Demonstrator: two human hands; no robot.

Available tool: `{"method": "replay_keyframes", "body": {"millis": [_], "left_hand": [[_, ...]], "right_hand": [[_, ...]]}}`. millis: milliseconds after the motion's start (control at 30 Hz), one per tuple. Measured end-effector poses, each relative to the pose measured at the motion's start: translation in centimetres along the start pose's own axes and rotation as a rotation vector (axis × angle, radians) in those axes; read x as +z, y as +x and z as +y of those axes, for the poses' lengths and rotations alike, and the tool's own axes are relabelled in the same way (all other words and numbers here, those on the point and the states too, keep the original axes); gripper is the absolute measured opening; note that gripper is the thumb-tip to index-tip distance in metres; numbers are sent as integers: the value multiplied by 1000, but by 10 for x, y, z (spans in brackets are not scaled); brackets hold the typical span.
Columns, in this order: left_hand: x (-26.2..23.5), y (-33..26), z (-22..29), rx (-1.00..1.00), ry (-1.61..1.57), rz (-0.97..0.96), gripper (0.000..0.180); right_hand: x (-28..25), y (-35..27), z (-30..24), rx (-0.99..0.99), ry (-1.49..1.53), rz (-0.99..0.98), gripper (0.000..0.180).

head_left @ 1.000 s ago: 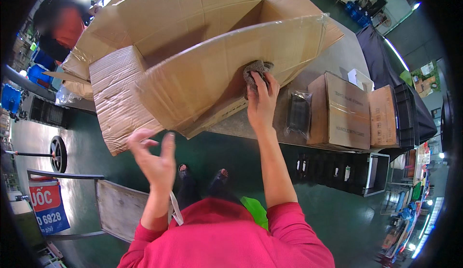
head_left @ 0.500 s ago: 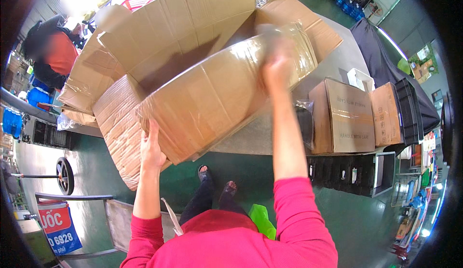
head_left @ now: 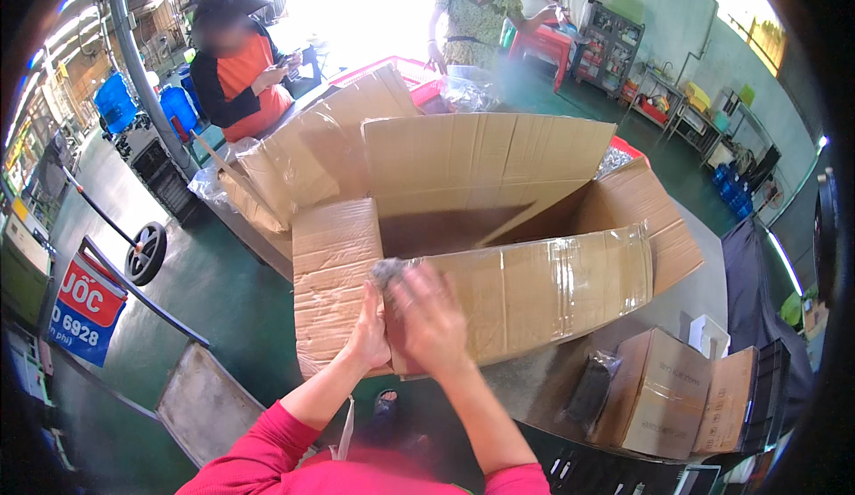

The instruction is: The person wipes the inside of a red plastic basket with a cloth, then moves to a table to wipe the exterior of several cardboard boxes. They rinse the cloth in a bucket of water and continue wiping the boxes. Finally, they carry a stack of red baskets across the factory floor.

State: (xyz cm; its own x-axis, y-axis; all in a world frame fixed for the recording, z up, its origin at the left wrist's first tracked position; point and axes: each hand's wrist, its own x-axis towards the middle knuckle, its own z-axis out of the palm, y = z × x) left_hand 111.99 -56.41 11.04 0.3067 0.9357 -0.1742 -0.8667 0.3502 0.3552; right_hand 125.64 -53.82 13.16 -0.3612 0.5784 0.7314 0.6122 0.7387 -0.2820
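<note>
Green floor (head_left: 240,294) surrounds a grey bench (head_left: 534,379), which carries a large open box (head_left: 525,294) with its flaps raised or folded outward. At the near wall's left end, close to the top edge, sits a crumpled grey cloth (head_left: 388,270). It lies under and just left of the right hand's (head_left: 434,321) fingers, which are blurred but look extended and slightly parted over it; whether they grip it or merely press cannot be told. The left hand (head_left: 365,335) stands upright just beside, at the box's near left corner, below the cloth; its fingers are partly hidden, so their hold on the cardboard cannot be told. Right of the box, a black item in clear plastic (head_left: 591,392) lies beside a smaller carton (head_left: 663,392). Beyond the bench's left side, a person in orange and black (head_left: 240,90) looks down at their hands.
</note>
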Motion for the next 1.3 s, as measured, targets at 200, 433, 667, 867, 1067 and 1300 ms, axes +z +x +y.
{"method": "replay_keyframes", "body": {"millis": [200, 433, 667, 867, 1067, 1300], "left_hand": [[-3, -1, 3, -3, 345, 140, 42], [-16, 11, 5, -16, 250, 50, 48], [2, 10, 6, -67, 158, -135, 64], [-1, 3, -15, 177, 309, 87, 62], [66, -31, -89, 193, 382, 196, 66], [1, -152, 22, 1309, 1292, 486, 43]], "right_hand": [[-107, 18, 199, 353, -343, 228, 32], [-141, -101, 211, 705, -538, 282, 38], [10, -55, -51, 89, -2, 31, 38], [-40, -37, 67, 322, -402, 148, 46], [-108, -100, 103, 681, -156, 356, 35], [-161, -203, 22, 1058, 215, 560, 35]]}}
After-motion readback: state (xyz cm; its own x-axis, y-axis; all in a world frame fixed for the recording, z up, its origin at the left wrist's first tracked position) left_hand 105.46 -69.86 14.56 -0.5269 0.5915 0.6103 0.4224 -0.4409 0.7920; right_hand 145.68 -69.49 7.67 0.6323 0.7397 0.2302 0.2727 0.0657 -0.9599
